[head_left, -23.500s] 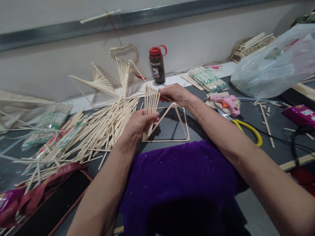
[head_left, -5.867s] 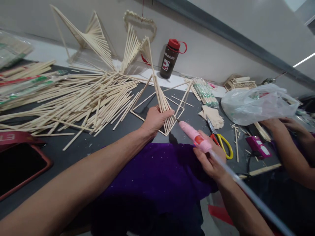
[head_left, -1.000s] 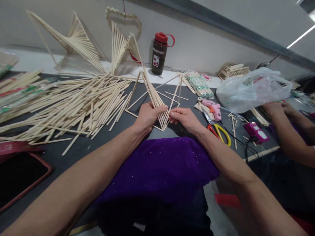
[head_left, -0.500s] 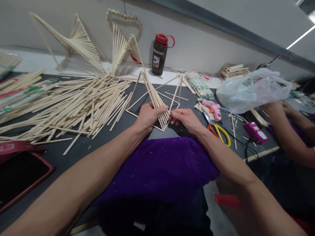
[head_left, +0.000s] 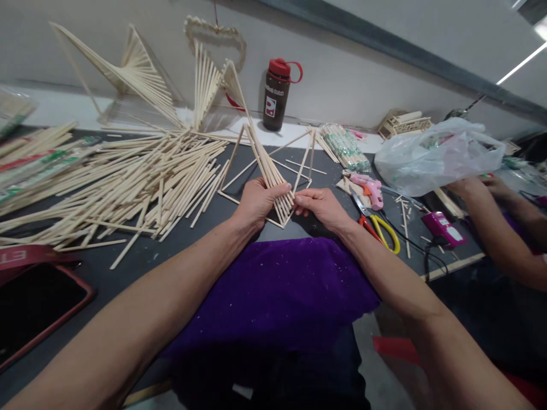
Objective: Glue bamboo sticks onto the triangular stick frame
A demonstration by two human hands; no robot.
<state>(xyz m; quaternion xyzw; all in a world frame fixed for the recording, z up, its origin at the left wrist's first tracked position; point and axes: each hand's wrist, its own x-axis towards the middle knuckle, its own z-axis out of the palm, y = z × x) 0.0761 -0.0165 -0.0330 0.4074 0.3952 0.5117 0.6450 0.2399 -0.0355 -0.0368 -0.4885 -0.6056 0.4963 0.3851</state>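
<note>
A frame of thin wooden sticks stands on the dark table in front of me, with a fan of sticks running down its near side. My left hand is closed round the lower left of that fan, its thumb lying across the sticks. From the right, my right hand pinches at the fan's lower right edge with thumb and fingers together. Whether a single stick end lies in that pinch is hard to see. The frame's thin base sticks spread behind both hands.
Loose sticks lie heaped at left, near a phone. Finished stick models and a bottle stand behind. At right lie scissors, a pink glue gun, a purple device and a plastic bag, beside another person's arm.
Both my hands keep their grip and place on the stick frame. The other person's arm at the right has shifted slightly to the left.
</note>
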